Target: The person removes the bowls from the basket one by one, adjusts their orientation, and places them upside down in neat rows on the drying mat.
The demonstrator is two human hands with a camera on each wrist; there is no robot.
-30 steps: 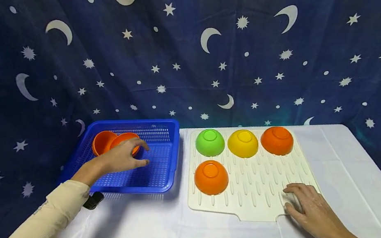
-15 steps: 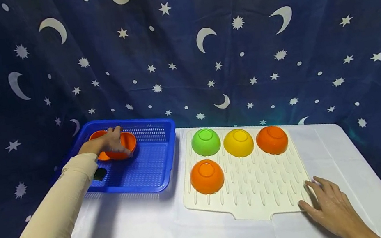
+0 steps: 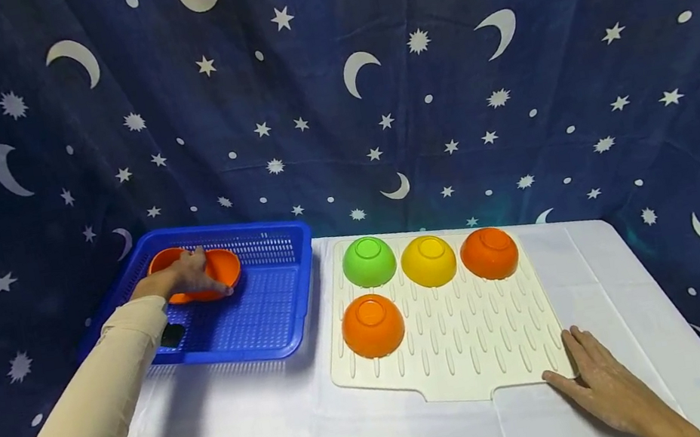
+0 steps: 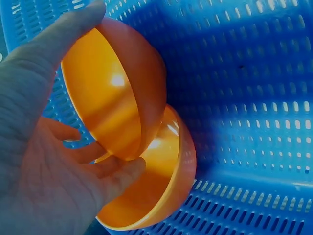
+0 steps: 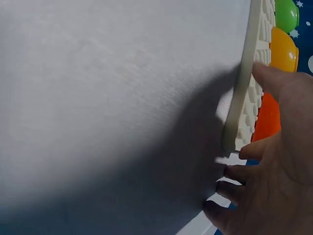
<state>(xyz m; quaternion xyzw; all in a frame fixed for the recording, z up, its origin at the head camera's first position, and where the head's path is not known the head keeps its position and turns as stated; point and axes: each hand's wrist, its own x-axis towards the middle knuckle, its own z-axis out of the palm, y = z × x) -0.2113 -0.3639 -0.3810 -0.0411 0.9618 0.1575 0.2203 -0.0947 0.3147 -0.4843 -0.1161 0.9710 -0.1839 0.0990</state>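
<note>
My left hand [image 3: 189,273] reaches into the blue plastic basket [image 3: 288,347] and holds an orange bowl [image 3: 225,266] across its rim. In the left wrist view the thumb lies at one side of this bowl [image 4: 144,73] and fingers at the other. A second orange bowl [image 4: 183,174] leans against it, its inside partly covered by my fingers. My right hand [image 3: 605,380] rests at the near right corner of the cream ribbed drying mat [image 3: 458,339], thumb on its front edge, fingers extended along its side.
Upside down on the mat stand a green bowl [image 3: 369,261], a yellow bowl [image 3: 428,261], a red-orange bowl [image 3: 489,254] and, nearer, an orange bowl [image 3: 372,326]. A white cloth [image 3: 240,434] covers the table. A dark blue star-and-moon curtain [image 3: 308,126] hangs behind.
My left hand has moved left and back, from above the basket onto the right-hand orange bowl. My right hand has shifted right, from over the mat to its corner.
</note>
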